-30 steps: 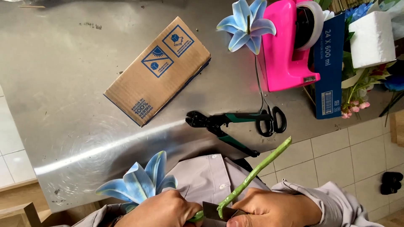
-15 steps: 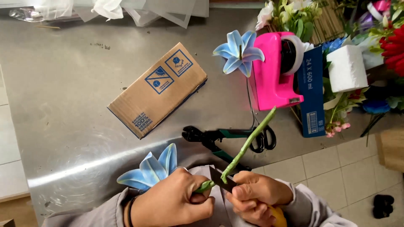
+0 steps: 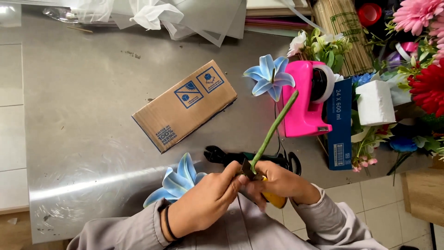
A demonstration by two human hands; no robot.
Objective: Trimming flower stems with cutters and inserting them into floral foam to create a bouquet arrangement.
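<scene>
My left hand (image 3: 206,199) grips the lower end of a green stem (image 3: 274,130) that slants up and to the right. A blue artificial lily (image 3: 175,181) sits just left of that hand, touching it. My right hand (image 3: 277,183) holds a small knife with a yellow handle (image 3: 274,200), its blade (image 3: 247,170) pressed against the stem's base. Both hands meet near the front edge of the steel table (image 3: 83,120).
A cardboard box (image 3: 185,105) lies mid-table. Black pliers and scissors (image 3: 226,156) lie behind my hands. A second blue lily (image 3: 269,76), a pink tape dispenser (image 3: 307,99), a blue box (image 3: 340,125), white foam (image 3: 375,103) and flowers (image 3: 423,55) crowd the right. Plastic sheets (image 3: 162,16) lie at the back.
The view has tilted up, so more of the table's back shows. My hands and the stem have risen in the frame; the stem now stands steeper, and the knife stays at its base.
</scene>
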